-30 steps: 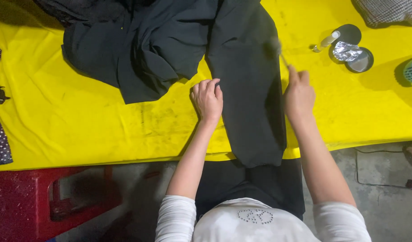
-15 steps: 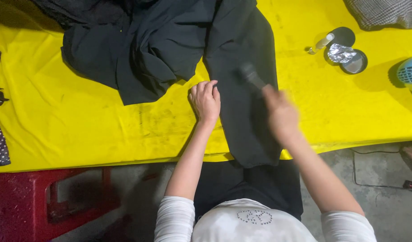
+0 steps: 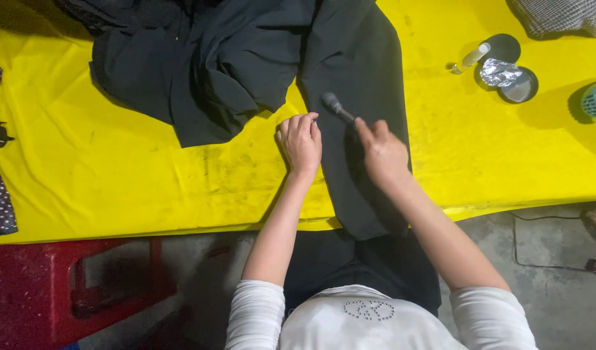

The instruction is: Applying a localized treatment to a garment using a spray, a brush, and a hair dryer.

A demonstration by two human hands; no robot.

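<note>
The garment [image 3: 350, 97] lay on the table [image 3: 116, 168], one strip of it hanging over the table's near edge. On that strip, the left hand [image 3: 300, 141] rested at its left border, and the right hand [image 3: 382, 152] sat just right of it, its grip around a small tool [image 3: 335, 105]. Well right of the garment lay a round dish [image 3: 519, 87] holding crumpled foil [image 3: 499, 72], a small bottle [image 3: 471, 58] touching its left. A stool [image 3: 64, 285] stood left of the hanging strip, below the table's edge.
</note>
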